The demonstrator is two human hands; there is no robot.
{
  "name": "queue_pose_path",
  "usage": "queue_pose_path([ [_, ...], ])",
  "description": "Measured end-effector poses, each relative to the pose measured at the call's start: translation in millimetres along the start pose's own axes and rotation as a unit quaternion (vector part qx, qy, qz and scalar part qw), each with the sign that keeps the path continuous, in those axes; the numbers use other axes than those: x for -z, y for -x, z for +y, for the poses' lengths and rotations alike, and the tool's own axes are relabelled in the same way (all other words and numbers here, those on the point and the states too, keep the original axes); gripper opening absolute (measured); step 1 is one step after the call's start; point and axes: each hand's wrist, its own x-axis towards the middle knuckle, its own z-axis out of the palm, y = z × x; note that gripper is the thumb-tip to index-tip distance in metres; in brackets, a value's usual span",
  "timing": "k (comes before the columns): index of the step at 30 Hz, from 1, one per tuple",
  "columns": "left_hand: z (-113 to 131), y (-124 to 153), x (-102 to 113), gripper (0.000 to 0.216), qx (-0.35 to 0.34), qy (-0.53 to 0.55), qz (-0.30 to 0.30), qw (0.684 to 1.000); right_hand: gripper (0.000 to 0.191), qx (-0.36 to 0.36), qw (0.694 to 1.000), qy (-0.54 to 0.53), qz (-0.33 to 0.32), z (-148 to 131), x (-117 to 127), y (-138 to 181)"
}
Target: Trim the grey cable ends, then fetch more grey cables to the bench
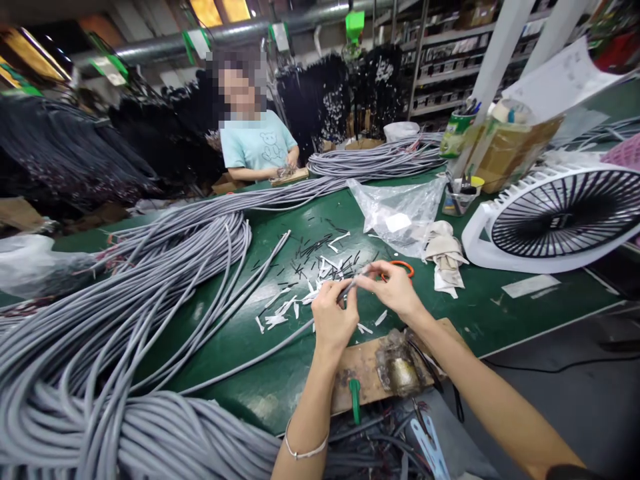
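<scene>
My left hand [336, 310] is closed round a grey cable [280, 347] close to its end. That cable runs down and left from the hand toward the big bundle of grey cables [125, 300]. Pinched at the cable's tip is my right hand [393, 287], its thumb and finger meeting just beyond the left hand. The very end is partly hidden by the fingers. Under and behind both hands lie white strips [285, 310] and short black pieces [313, 248]. Orange-handled scissors [411, 268] show partly behind my right hand.
A wooden board [357, 363] with a stained metal block [400, 367] and green clamp [355, 400] sits at the near table edge. A white fan [560, 220], cloth [444, 253] and plastic bag [400, 207] lie to the right. Across the table [225, 340] sits a person [260, 147].
</scene>
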Motion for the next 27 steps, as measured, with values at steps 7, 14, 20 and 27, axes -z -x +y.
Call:
queue_pose_path([
  [7, -2, 4, -4, 0.013, 0.019, 0.012, 0.055, 0.998, 0.018, 0.01, 0.998, -0.057, 0.001, -2, -12, 10],
  [14, -3, 5, -6, 0.02, 0.083, 0.114, 0.034, 0.989, 0.019, -0.172, 0.948, -0.263, -0.052, -11, -18, 10],
  [20, -10, -5, -2, 0.025, 0.195, 0.317, -0.059, 0.926, 0.022, -0.13, 0.965, -0.212, -0.079, -12, -18, 12],
  [27, -8, -6, -1, 0.02, 0.238, 0.328, -0.063, 0.912, 0.023, -0.058, 0.983, -0.173, 0.003, -8, -10, 10],
])
